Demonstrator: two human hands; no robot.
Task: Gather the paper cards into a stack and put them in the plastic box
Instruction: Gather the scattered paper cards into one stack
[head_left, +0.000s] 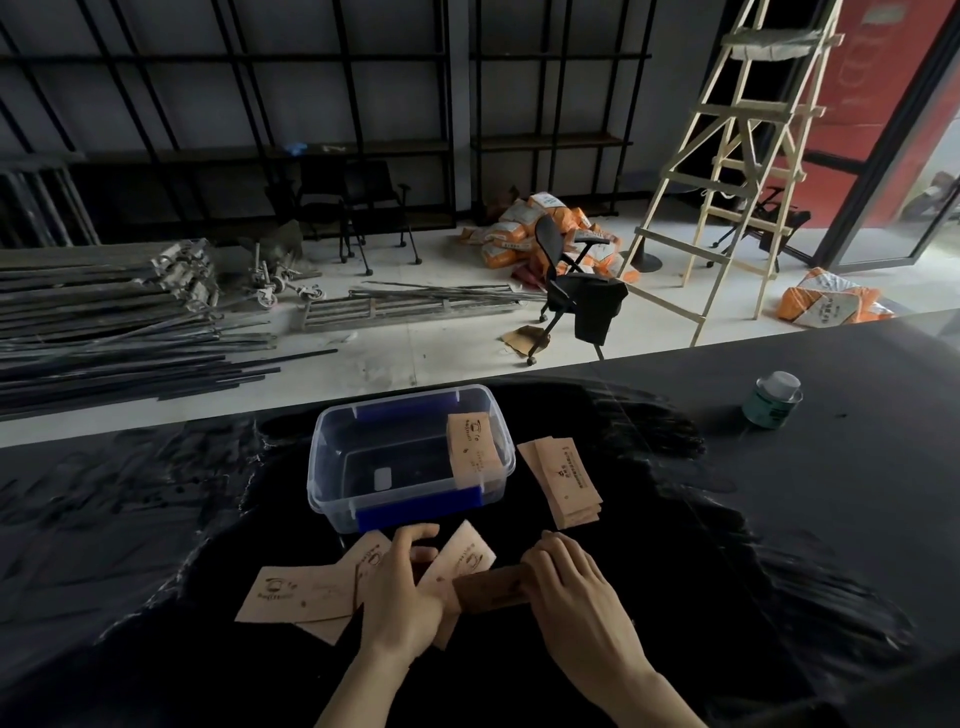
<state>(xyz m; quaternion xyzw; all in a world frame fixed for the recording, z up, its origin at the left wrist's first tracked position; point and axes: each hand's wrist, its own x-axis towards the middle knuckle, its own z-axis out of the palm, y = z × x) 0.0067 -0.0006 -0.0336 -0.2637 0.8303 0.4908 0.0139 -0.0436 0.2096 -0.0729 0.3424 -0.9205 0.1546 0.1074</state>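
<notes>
A clear plastic box (332, 467) with blue clips stands on the dark table, and a stack of tan paper cards (474, 449) leans inside against its right wall. A second stack of cards (563, 480) lies just right of the box. Several loose cards (298, 592) are spread in front of the box. My left hand (402, 587) rests flat on those loose cards, fingers pointing toward the box. My right hand (571, 582) pinches a small stack of cards (491, 590) held on its edge between both hands.
A green can with a white lid (773, 400) stands at the table's far right. Beyond the table's far edge (208, 423) the floor holds metal rods, a black chair, orange sacks and a wooden ladder.
</notes>
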